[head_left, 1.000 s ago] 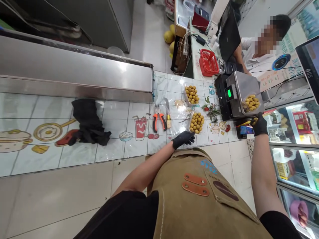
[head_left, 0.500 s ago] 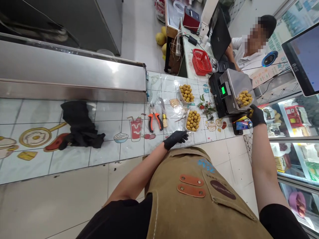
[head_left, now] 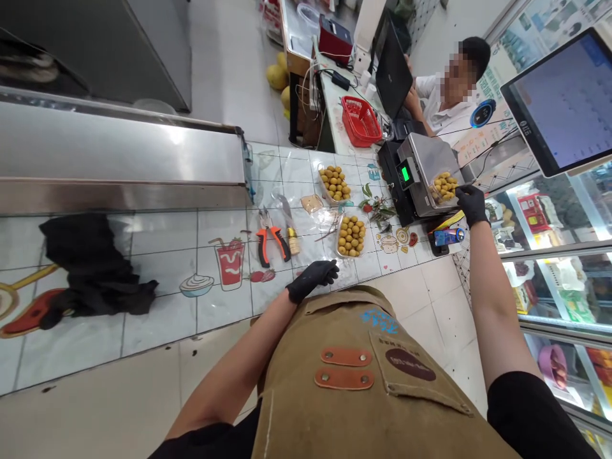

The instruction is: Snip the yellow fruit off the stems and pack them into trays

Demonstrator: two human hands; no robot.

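Note:
My right hand (head_left: 472,204), in a black glove, reaches to the right edge of a clear plastic box of longan-like fruit (head_left: 444,186). That box sits on the metal scale (head_left: 423,156), whose display glows green. The fingers are bent together at the box's edge; what is between them is hidden. My left hand (head_left: 313,280), also black-gloved, hovers over the counter's front edge, fingers loosely stretched and holding nothing visible. Just beyond it lies a full fruit box (head_left: 351,236), with another fruit box (head_left: 335,185) farther back.
Orange-handled pliers (head_left: 272,239) and a knife (head_left: 291,233) lie left of the boxes. Leafy twigs (head_left: 380,210) are near the scale. A black cloth (head_left: 93,264) lies at left. Behind stand a red basket (head_left: 361,121) and a person (head_left: 435,95) at a laptop (head_left: 394,67).
My right hand has turned and moved from below the box's corner up to its right edge; fruit seen in its fingers no longer shows. My left fingers have drawn in slightly. The view has shifted right.

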